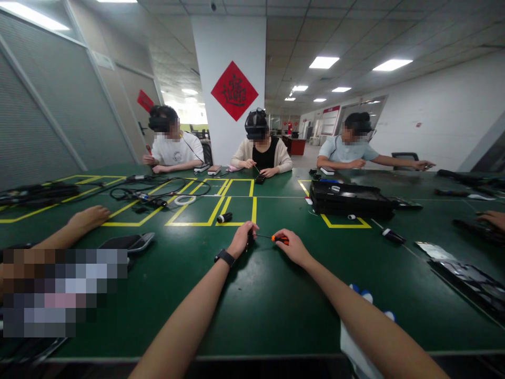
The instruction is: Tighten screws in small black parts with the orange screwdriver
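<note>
In the middle of the green table (252, 310), my right hand (291, 246) is closed around the orange and black handle of a screwdriver (281, 239). Its thin shaft points left, toward my left hand (242, 240). That hand, with a dark band on the wrist, is closed on a small black part (250, 240), mostly hidden by the fingers. The shaft's tip is near or at this part; I cannot tell whether it touches. Just beyond my left hand lies a short black cylinder (224, 217) with a white end.
Yellow tape (254, 210) marks the table. Tangled black cables (158, 197) lie left; a black stacked unit (347, 199) stands right of centre. Three people sit opposite. Another person's hand (90, 215) rests at left, and one (495, 218) shows at the right edge.
</note>
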`<control>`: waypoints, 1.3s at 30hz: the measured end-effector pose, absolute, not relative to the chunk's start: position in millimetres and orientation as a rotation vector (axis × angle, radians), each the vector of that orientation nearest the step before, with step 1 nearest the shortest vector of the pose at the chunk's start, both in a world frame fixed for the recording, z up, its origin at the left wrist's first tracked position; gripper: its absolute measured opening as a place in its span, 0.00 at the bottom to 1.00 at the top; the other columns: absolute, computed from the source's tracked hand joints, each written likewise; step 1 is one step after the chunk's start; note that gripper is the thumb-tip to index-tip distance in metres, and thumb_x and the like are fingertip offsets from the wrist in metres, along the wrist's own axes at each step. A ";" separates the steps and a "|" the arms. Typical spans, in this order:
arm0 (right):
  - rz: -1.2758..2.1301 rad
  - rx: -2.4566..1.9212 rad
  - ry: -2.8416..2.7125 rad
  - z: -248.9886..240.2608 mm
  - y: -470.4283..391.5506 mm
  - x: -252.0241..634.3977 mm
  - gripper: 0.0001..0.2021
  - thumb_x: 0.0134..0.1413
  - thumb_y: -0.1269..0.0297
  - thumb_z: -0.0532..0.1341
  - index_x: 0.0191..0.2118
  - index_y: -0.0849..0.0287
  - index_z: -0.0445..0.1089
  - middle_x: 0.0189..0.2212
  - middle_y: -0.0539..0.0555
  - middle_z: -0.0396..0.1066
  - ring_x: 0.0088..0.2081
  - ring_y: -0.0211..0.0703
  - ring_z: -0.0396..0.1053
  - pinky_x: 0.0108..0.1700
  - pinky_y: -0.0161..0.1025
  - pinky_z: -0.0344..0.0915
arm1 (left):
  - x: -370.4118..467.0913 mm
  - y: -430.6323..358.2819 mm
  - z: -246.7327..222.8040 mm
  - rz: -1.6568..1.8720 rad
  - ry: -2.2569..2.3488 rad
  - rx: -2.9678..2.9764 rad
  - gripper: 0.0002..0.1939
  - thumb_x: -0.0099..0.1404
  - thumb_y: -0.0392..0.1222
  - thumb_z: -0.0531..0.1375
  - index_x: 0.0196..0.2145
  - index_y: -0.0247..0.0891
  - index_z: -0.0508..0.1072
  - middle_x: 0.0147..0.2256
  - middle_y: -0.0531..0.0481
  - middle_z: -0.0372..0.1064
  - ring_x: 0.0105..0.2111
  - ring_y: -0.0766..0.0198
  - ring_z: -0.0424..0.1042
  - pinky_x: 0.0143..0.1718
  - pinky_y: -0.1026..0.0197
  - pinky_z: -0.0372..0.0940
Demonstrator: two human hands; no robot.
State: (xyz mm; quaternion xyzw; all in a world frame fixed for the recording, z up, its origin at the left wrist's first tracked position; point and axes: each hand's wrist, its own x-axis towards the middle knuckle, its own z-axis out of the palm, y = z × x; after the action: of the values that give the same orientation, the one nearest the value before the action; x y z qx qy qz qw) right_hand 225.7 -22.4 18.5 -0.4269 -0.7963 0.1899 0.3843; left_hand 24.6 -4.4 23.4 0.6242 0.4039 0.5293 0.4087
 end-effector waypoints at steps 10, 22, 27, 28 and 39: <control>0.452 -1.114 -2.044 24.4 -23.8 226.8 0.08 0.50 0.65 0.54 0.33 0.60 0.68 0.33 0.53 0.67 0.37 0.39 0.61 0.43 0.39 0.56 | 24.1 -1.7 19.9 1.333 1.014 1.612 0.19 0.60 0.49 0.43 0.30 0.34 0.67 0.23 0.52 0.61 0.24 0.69 0.63 0.28 0.65 0.58; 0.428 -1.128 -2.069 20.7 -21.9 226.7 0.11 0.54 0.64 0.50 0.31 0.61 0.68 0.31 0.54 0.66 0.36 0.39 0.61 0.42 0.38 0.55 | 24.4 -3.6 21.4 1.330 0.984 1.601 0.18 0.60 0.48 0.44 0.29 0.35 0.67 0.23 0.53 0.61 0.23 0.70 0.63 0.27 0.66 0.58; 0.471 -1.121 -2.010 19.3 -26.1 226.0 0.08 0.46 0.66 0.57 0.35 0.59 0.65 0.32 0.51 0.65 0.36 0.38 0.60 0.40 0.37 0.57 | 26.5 -7.0 24.0 1.333 1.000 1.606 0.18 0.60 0.48 0.43 0.29 0.35 0.67 0.23 0.52 0.62 0.24 0.69 0.63 0.28 0.65 0.59; 0.482 -1.124 -2.007 19.4 -26.7 225.6 0.08 0.45 0.66 0.57 0.35 0.59 0.64 0.32 0.51 0.65 0.36 0.38 0.61 0.40 0.37 0.57 | 26.8 -7.7 24.7 1.331 1.009 1.607 0.18 0.60 0.48 0.43 0.29 0.35 0.67 0.23 0.52 0.62 0.24 0.69 0.63 0.28 0.65 0.59; 0.469 -1.130 -2.075 17.4 -22.7 224.6 0.09 0.53 0.65 0.50 0.35 0.59 0.66 0.33 0.52 0.67 0.37 0.39 0.62 0.42 0.38 0.56 | 22.9 -4.6 22.1 1.346 1.012 1.627 0.19 0.60 0.48 0.43 0.29 0.35 0.68 0.23 0.52 0.62 0.24 0.69 0.63 0.28 0.65 0.59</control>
State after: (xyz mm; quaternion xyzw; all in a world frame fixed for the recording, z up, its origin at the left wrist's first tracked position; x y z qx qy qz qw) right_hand 224.6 -22.7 17.4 -0.4381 -0.8042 0.1817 0.3581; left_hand 22.9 -4.6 22.1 0.6400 0.3981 0.5295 0.3893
